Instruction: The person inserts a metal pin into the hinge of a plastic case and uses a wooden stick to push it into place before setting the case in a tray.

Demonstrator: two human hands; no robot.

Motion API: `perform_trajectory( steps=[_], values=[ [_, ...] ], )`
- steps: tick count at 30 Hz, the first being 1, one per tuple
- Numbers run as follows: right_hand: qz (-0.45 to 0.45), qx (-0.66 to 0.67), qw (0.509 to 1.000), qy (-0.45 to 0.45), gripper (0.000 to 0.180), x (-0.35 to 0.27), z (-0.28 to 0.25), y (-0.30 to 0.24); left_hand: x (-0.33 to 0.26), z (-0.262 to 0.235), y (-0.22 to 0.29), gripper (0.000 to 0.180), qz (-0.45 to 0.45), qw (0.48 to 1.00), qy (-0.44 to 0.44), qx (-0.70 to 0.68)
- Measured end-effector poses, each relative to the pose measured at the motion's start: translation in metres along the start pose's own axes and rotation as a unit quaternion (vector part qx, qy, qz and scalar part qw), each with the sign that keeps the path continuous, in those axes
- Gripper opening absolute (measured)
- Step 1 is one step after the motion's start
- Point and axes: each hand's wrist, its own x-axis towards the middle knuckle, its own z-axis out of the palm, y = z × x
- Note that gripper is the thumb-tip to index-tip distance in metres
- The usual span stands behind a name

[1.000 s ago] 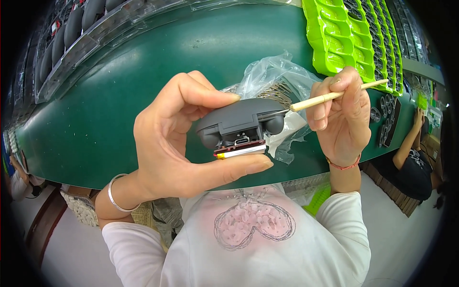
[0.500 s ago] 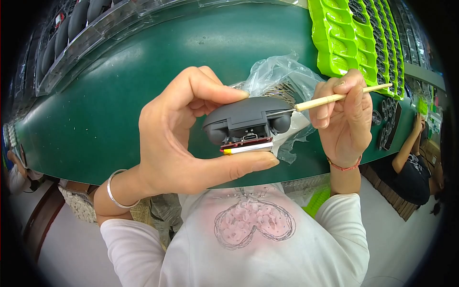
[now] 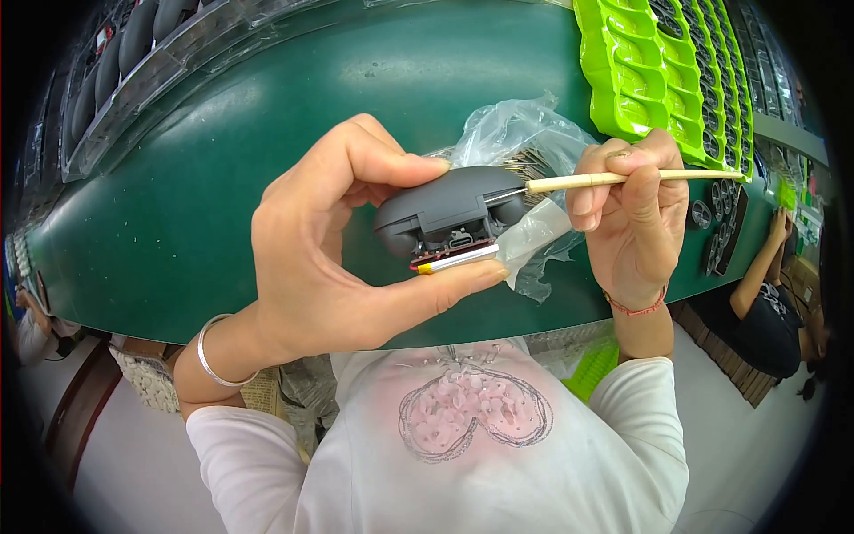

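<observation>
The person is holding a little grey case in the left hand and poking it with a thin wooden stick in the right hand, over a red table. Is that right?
Not quite: the table is dark green, not red, as the head view shows. The rest holds: the left hand holds the grey case, and the right hand holds the thin wooden stick against it.

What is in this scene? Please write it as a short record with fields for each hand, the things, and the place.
left hand: the left hand holds a small dark grey part between thumb and fingers, its open side with a thin board edge facing the camera
right hand: the right hand grips a thin wooden stick; its dark tip meets the grey part
behind: a clear plastic bag on the green table
trays: green trays at upper right
other people: a person's arm at far right
</observation>
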Motion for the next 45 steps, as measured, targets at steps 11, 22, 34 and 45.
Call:
perform_trajectory(
  steps=[11, 22, 34, 45],
  values=[
    [0.053, 0.065, 0.996, 0.015, 0.019, -0.001, 0.001, 0.001, -0.004, -0.001, -0.002, 0.057, 0.060, 0.998, 0.013, 0.035],
    [0.111, 0.146, 0.981, 0.065, 0.024, 0.000, 0.012, -0.003, -0.005, -0.002, 0.004, 0.059, 0.111, 0.987, 0.027, 0.110],
    [0.119, 0.183, 0.974, 0.055, 0.030, -0.002, 0.014, 0.002, -0.008, 0.000, 0.005, 0.061, 0.105, 0.990, 0.025, 0.087],
    [0.119, 0.164, 0.978, 0.048, 0.029, 0.000, 0.015, 0.003, -0.007, 0.001, 0.008, 0.061, 0.087, 0.993, 0.034, 0.065]
  ],
)
